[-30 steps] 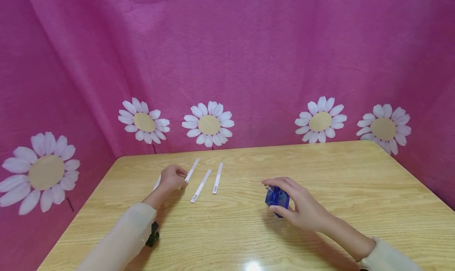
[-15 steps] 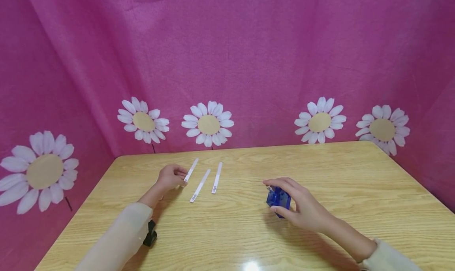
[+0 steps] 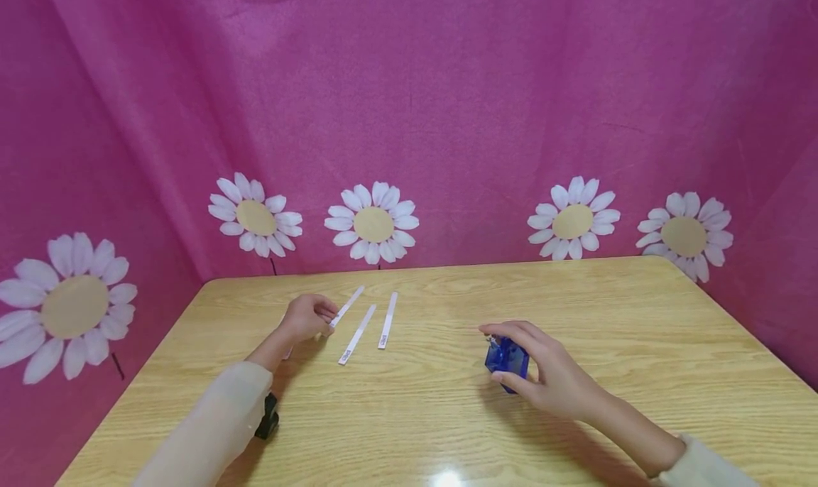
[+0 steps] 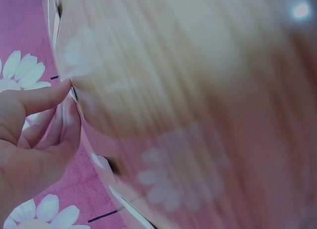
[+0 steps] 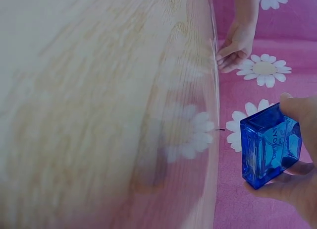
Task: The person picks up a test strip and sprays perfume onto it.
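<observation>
In the head view, my left hand (image 3: 308,316) is at the lower end of a white paper strip (image 3: 348,305) at the table's far left. Its thumb and a finger pinch that end in the left wrist view. Two more white strips lie to its right, a middle strip (image 3: 357,335) and a right-hand strip (image 3: 387,321), each with small dark print at the near end. My right hand (image 3: 549,370) holds a blue glass perfume bottle (image 5: 270,147) between thumb and fingers. The bottle is tilted, with lettering on its face and its metallic neck towards the left in the head view.
Another white strip (image 3: 287,353) shows partly behind the left wrist. A small black object (image 3: 267,416) is by the left cuff. The wooden table (image 3: 434,416) is glossy and meets a pink curtain (image 3: 447,118) with printed daisies at its far edge.
The strip at my left fingers has turned slightly, its far end shifting right. My right hand and the bottle have drifted a little to the right.
</observation>
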A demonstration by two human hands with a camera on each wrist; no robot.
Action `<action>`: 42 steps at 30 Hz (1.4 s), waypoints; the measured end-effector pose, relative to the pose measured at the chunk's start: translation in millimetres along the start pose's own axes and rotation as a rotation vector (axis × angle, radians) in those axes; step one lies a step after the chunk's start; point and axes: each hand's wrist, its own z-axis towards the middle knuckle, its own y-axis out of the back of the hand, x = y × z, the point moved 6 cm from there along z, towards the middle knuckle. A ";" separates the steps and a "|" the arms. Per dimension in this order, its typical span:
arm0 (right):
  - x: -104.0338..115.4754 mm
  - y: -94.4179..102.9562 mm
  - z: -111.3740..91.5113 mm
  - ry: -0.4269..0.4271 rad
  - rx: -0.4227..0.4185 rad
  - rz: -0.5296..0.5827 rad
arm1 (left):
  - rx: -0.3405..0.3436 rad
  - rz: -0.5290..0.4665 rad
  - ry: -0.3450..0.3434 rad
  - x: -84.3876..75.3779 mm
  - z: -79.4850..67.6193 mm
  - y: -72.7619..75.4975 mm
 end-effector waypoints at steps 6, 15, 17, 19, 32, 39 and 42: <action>0.4 0.6 -0.5 -0.012 0.009 0.002 | -0.031 0.049 0.028 -2.4 0.3 3.3; -2.2 2.5 -1.5 -0.014 -0.008 -0.017 | 0.011 0.062 -0.005 -14.5 4.0 1.9; -2.7 2.6 -1.6 -0.017 -0.009 -0.018 | 0.040 0.067 -0.022 -16.4 4.0 0.5; -2.6 2.8 -1.7 -0.015 -0.010 -0.018 | 0.060 0.077 -0.033 -17.3 3.8 -0.8; -1.3 1.4 -1.1 -0.032 0.027 -0.011 | 0.039 0.093 -0.022 -14.7 -1.0 0.2; -1.0 1.1 -0.8 -0.033 0.025 -0.013 | 0.045 0.088 -0.046 -16.2 -7.8 -0.6; -1.4 0.8 -0.2 -0.031 0.020 -0.017 | 0.074 0.036 -0.063 -18.0 -12.6 -4.4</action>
